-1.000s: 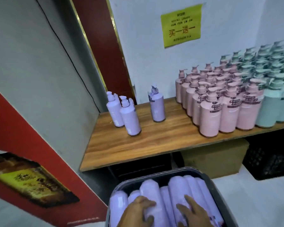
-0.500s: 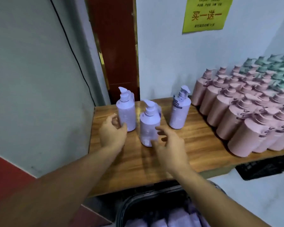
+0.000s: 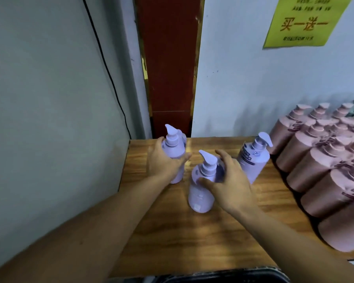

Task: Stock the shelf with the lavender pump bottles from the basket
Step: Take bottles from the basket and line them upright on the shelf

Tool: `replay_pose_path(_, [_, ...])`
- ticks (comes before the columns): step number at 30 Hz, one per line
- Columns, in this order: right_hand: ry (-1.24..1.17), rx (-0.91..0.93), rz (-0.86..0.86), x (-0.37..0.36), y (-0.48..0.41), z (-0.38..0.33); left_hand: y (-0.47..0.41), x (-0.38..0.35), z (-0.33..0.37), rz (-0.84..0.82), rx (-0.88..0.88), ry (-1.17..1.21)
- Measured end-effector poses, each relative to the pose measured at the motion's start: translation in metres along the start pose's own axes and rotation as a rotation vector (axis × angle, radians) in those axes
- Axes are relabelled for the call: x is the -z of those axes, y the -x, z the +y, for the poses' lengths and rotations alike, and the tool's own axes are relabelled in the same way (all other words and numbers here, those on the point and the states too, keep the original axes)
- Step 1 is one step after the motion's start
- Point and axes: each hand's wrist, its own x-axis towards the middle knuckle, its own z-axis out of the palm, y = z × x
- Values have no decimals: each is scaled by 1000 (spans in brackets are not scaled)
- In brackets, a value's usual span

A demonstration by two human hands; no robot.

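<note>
Head view. Stock on the shelf (image 3: 192,231): three lavender pump bottles, upright, long axes vertical.
- At the shelf's back left, the left bottle (image 3: 177,149): the left hand (image 3: 164,163) is wrapped round its body.
- Nearer the shelf's front, the middle bottle (image 3: 200,196): the right hand (image 3: 228,185) cups its shoulder, thumb in front and fingers curved behind. Firmness of hold unclear.
- Towards the shelf's right, the right bottle (image 3: 253,160): untouched.
- Below the shelf's front edge, the basket (image 3: 223,278): rim only.

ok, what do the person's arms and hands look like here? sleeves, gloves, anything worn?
The left forearm and right forearm are bare as far as the frame's edge, with no sleeve in view. The left hand and right hand wear no gloves. No watch, band or ring shows. The picture is a bit blurred, so a thin ring could be missed.
</note>
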Motion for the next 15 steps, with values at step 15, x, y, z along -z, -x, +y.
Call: replay_pose_path(15, [502, 486, -4, 10, -29, -10, -33, 0, 8, 86, -266, -213])
